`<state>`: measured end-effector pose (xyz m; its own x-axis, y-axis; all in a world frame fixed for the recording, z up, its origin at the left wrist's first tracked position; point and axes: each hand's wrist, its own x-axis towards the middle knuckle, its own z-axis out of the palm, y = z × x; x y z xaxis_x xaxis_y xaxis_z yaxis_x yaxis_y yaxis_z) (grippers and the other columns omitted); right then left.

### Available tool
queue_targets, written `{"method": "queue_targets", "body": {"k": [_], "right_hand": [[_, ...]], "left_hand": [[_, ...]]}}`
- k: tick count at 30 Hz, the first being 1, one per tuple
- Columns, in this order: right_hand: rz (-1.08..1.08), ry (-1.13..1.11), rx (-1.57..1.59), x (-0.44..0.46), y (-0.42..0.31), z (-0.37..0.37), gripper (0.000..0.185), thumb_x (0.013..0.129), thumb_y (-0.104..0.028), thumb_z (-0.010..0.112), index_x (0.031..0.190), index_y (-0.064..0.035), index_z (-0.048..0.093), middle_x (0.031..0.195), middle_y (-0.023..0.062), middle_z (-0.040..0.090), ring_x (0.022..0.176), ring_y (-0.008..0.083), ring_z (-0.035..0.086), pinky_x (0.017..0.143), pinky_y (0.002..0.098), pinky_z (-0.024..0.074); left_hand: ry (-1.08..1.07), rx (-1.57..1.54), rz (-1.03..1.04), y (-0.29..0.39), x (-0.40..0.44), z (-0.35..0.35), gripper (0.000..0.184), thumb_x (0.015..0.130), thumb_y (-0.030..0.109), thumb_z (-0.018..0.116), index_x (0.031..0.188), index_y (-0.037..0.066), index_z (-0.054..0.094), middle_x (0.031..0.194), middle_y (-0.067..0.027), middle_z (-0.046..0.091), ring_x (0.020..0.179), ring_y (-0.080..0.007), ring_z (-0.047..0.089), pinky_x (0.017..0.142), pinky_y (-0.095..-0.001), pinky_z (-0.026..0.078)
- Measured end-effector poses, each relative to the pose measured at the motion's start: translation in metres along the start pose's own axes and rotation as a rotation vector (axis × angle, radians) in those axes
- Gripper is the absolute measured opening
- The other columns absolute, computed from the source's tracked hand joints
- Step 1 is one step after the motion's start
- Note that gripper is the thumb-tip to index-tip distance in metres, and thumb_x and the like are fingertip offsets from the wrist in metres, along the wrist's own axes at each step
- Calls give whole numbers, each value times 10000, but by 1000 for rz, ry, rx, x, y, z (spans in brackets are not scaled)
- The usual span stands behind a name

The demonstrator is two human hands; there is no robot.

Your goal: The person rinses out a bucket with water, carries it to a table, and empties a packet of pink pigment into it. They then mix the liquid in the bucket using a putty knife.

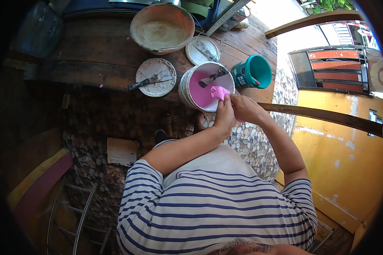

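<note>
Both hands are together at the near right rim of a white bucket (185,95), whose inside is pink. My left hand (224,114) pinches a crumpled pink wad (219,92); whether it is cloth or thin plastic I cannot tell. Beside it, my right hand (246,109) is closed on the lower part of the same wad, its fingertips partly hidden. The wad bulges up over the bucket's opening. Inside the bucket a dark-handled putty knife (212,78) leans toward the far rim.
On the wooden bench (89,46) are a large basin (162,29) with pale powder, a putty-smeared lid (157,70) with a scraper (144,83), another lid (195,54) and a teal bucket (259,71). A wooden rail (323,114) runs at right; a metal ladder (78,212) stands at lower left.
</note>
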<state>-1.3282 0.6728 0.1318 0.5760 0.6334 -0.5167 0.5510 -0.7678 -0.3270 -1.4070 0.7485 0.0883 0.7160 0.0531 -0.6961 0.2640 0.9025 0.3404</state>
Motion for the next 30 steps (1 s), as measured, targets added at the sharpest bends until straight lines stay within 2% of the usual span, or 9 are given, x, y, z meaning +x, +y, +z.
{"method": "queue_targets", "body": {"k": [4, 6, 9, 15, 19, 21, 30], "right_hand": [[-31, -3, 5, 1, -4, -4, 216, 930, -180, 535, 1020, 13, 577, 880, 253, 676, 893, 437, 651, 795, 505, 494], [-20, -23, 11, 3, -5, -7, 225, 931, -183, 536, 1035, 12, 582, 891, 255, 678, 902, 436, 652, 806, 504, 495], [3, -84, 33, 4, -3, -10, 250, 931, -190, 539, 1068, 13, 591, 932, 256, 682, 936, 430, 652, 829, 498, 497], [-26, -146, 74, 2, -6, -22, 267, 943, -153, 515, 1140, 11, 591, 1023, 252, 680, 998, 423, 639, 872, 485, 492], [-11, -221, 106, 1, -6, -27, 281, 946, -135, 504, 1183, -4, 578, 1053, 252, 675, 1021, 422, 631, 886, 475, 486], [-19, -239, 124, 2, -6, -29, 284, 946, -135, 504, 1190, -7, 573, 1062, 251, 673, 1026, 421, 628, 886, 473, 484], [-42, -256, 66, 7, 9, -18, 251, 942, -149, 513, 1142, -9, 572, 1029, 250, 668, 1008, 428, 627, 874, 483, 481]], "left_hand": [[36, -73, 11, -3, 5, -3, 375, 1076, 357, 406, 1208, 45, 566, 1111, -61, 606, 1053, -146, 568, 929, -317, 454], [-80, -113, 20, -2, 9, -9, 338, 1061, 361, 450, 1135, 62, 590, 1049, -50, 617, 987, -140, 584, 887, -325, 473], [-114, -174, -8, 0, 11, -9, 306, 1047, 360, 486, 1079, 79, 603, 999, -36, 621, 935, -134, 593, 854, -328, 485], [-132, -246, -87, 3, 5, -7, 312, 1038, 382, 496, 1065, 90, 604, 992, -40, 632, 917, -142, 597, 866, -334, 475], [-153, -247, -96, -5, 12, -9, 319, 1041, 386, 484, 1060, 90, 603, 997, -43, 636, 919, -143, 598, 874, -341, 472], [-123, -196, -90, -7, 14, -7, 455, 1052, 453, 415, 1125, 31, 567, 1036, -98, 634, 945, -198, 651, 828, -350, 538], [-36, -226, -117, -10, 18, -3, 450, 1066, 434, 358, 1193, 34, 521, 1104, -121, 600, 1010, -232, 634, 846, -400, 547]]}}
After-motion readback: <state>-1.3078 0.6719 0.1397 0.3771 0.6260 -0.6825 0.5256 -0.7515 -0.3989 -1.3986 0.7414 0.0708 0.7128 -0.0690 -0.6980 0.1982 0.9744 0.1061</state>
